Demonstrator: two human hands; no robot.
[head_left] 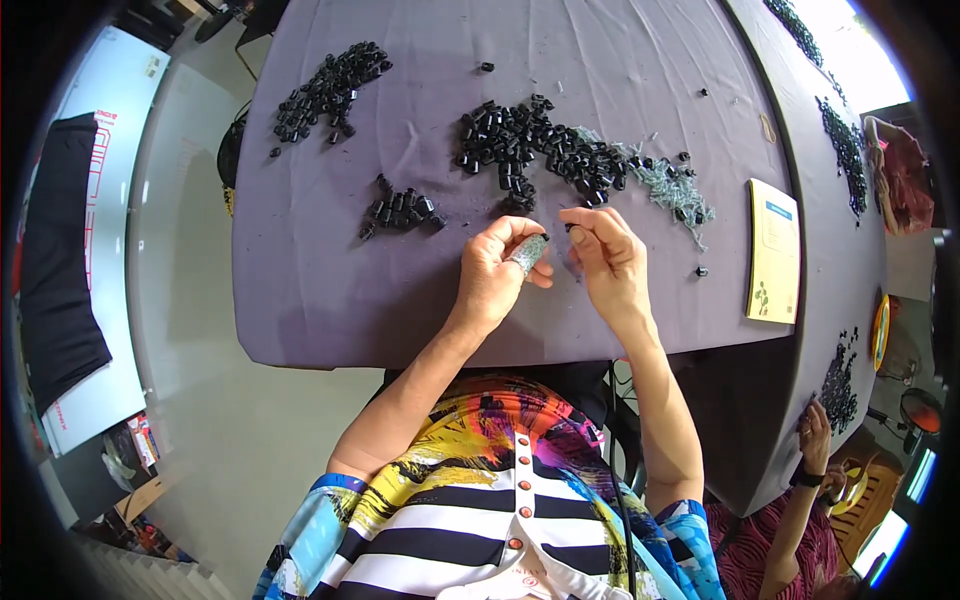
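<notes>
My left hand [487, 268] is closed in a pinch above the table's near part, with a small black piece [546, 237] at its fingertips. A grey speckled wrap [527, 253] covers its thumb. Close by on the right, my right hand [615, 262] pinches another small black piece [570, 227], mostly hidden by the fingers. The two hands are slightly apart. Just beyond them lies a heap of short, shiny black cylinder-like parts [505, 140]. Thin clear plastic bits [672, 190] are scattered at its right end. A smaller group of black parts [402, 211] sits left of my left hand.
Another black heap [330, 95] lies at the table's far left. A yellow booklet [772, 255] rests near the right edge of the grey-covered table [330, 310]. On the adjoining table to the right, a co-worker's hand [815, 440] is beside more black parts [842, 385].
</notes>
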